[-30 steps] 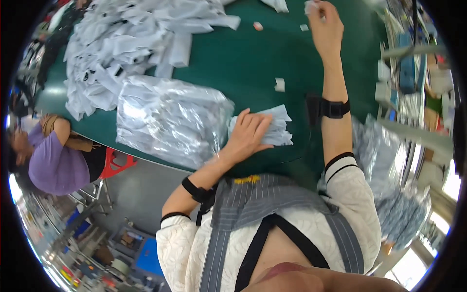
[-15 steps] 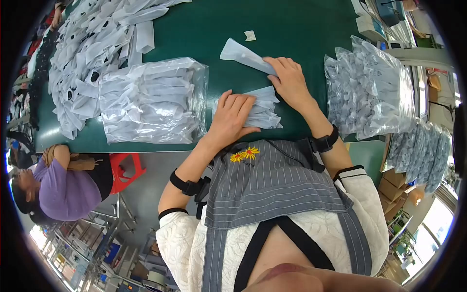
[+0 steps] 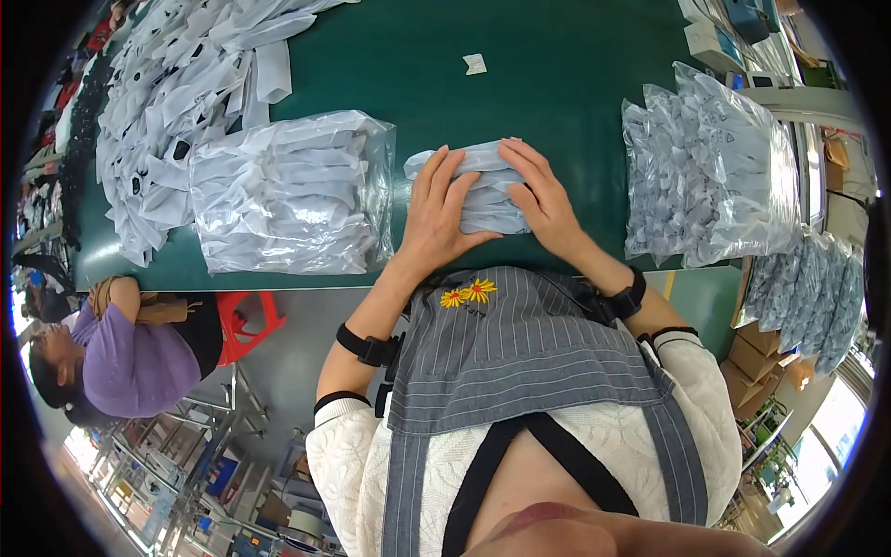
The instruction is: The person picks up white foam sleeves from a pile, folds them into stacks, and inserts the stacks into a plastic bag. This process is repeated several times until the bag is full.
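A small stack of narrow, folded, whitish translucent packets (image 3: 494,200) lies on the green table in front of me. My left hand (image 3: 438,209) rests over the left part of the stack, its fingers stretched out and its thumb apart along the near side. At the right end, my right hand (image 3: 546,202) has its fingers and thumb on the top packet (image 3: 481,156), which lies across the far side of the stack. The hands partly cover both ends of the packets.
To the left stands a clear bag (image 3: 288,195) full of similar packets, beside a large heap of loose white packets (image 3: 167,121). More filled clear bags (image 3: 710,167) stand at the right edge. A small white paper (image 3: 474,64) lies farther back. A person in purple (image 3: 139,357) sits at the left.
My right hand has brought a packet from the far right, nearer and leftward, onto the stack. My left hand has stayed on the stack, with only a slight shift.
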Motion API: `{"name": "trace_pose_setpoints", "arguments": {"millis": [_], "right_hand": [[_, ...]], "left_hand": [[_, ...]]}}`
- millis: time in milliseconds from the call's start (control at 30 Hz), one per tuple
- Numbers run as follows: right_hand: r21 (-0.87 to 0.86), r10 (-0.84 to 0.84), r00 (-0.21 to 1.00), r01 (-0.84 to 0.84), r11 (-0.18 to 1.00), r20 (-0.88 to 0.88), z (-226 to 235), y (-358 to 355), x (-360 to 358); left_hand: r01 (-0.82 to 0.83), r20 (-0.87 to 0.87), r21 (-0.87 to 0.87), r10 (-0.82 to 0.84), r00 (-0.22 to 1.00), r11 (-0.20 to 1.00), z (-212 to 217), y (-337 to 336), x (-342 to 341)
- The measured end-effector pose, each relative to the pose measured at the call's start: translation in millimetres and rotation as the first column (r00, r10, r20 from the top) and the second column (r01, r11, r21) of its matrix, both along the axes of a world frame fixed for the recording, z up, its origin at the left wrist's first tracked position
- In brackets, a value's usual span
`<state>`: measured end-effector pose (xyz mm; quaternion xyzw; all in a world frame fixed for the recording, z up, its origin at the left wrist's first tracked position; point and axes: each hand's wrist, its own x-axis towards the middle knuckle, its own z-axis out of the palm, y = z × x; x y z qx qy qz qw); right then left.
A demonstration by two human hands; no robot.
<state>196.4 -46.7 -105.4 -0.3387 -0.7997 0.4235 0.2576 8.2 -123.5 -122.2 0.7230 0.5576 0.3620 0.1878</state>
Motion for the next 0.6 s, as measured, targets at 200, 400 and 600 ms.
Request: {"name": "trace_pose_setpoints", "arguments": {"millis": [200, 400, 600], "right_hand": [[0.224, 0.003, 1.000, -0.001, 0.975, -0.011, -21, 7, -4], [0.324, 0.216, 0.887, -0.363, 0.874, 0.409, 16, 29, 8], [0.353, 0.176, 0.941, -0.276, 0.894, 0.290, 6, 35, -5]], "left_hand": [[-0.032, 0.020, 0.093, 0.031, 0.999, 0.995, -2, 21, 7], [-0.011, -0.055, -0.013, 0.010, 0.998, 1.000, 8, 34, -13], [-0.059, -0.067, -0.005, 0.058, 0.996, 0.998, 17, 34, -16]]}}
